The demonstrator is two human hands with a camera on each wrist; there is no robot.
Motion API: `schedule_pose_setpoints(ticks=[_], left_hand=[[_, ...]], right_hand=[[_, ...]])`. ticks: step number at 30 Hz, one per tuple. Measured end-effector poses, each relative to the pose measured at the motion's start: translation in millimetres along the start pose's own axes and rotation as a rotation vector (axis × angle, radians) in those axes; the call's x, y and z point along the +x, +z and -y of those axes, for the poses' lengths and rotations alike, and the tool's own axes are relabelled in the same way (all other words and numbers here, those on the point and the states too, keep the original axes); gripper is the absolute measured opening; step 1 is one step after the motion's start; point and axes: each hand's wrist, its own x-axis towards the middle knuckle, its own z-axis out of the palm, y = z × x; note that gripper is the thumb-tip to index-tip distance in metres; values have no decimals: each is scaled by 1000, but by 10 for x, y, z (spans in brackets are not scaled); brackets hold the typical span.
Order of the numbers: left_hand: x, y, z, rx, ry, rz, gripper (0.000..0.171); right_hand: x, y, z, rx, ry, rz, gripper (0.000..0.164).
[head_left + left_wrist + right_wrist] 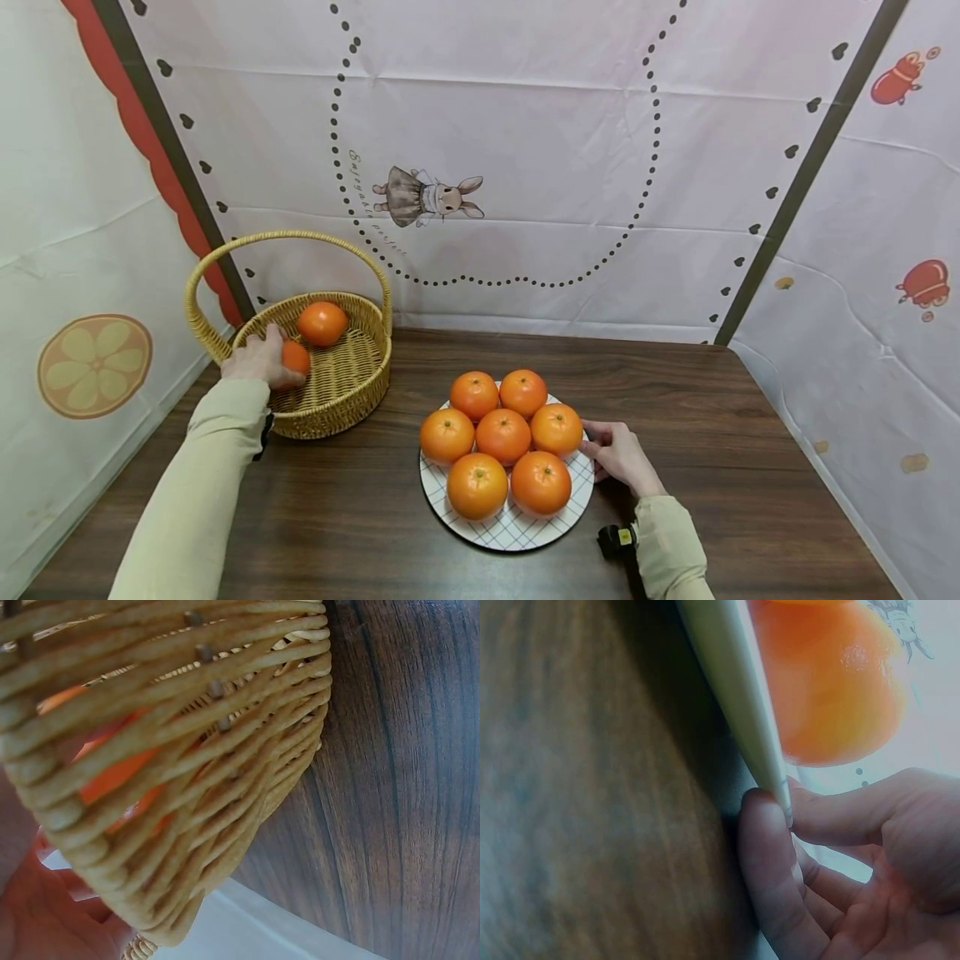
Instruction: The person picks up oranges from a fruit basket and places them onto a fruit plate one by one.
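Inside a wicker basket [322, 423] at the left, my left hand [258, 360] grips an orange [296, 358], its fingers over the fruit. A second orange [322, 323] lies deeper in the basket. The left wrist view looks through the woven wall [172, 802], which hides much of the hand and held fruit. Near the table's middle, a round white plate [517, 537] with thin crossing lines carries several oranges [503, 437]. My right hand [621, 454] pinches this plate's right rim between thumb and fingers, as the right wrist view shows.
The basket's tall handle [292, 235] arches over its opening. Dark wood-grain table [360, 508] lies between basket and plate. Printed white cloth [495, 108] hangs behind and at both sides. A small black device [615, 540] sits by the right sleeve.
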Motion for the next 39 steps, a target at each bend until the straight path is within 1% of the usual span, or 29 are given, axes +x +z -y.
schedule_pose_setpoints(ticks=[3, 8, 16, 22, 25, 29, 32, 39], left_hand=[[-13, 2, 14, 18, 8, 10, 88], [-23, 37, 39, -11, 30, 1, 82], [-31, 132, 32, -62, 69, -83, 90], [-51, 162, -8, -101, 79, -122, 91], [-67, 170, -27, -128, 95, -144, 92], [-119, 176, -50, -179, 127, -177, 93], [-178, 183, -70, -244, 149, -194, 91], [-319, 192, -144, -373, 183, -238, 82]], right_hand=[[2, 0, 0, 1, -1, 2, 44], [0, 1, 3, 3, -4, 4, 44], [-7, -2, 4, -3, -5, 8, 44], [-9, -1, 3, -12, -16, 4, 44], [-13, 0, 3, -19, -22, 2, 43], [-17, 2, 10, -22, -28, 2, 43], [-21, 2, 12, -16, -27, 1, 44], [-29, 0, 1, 1, -22, 5, 44]])
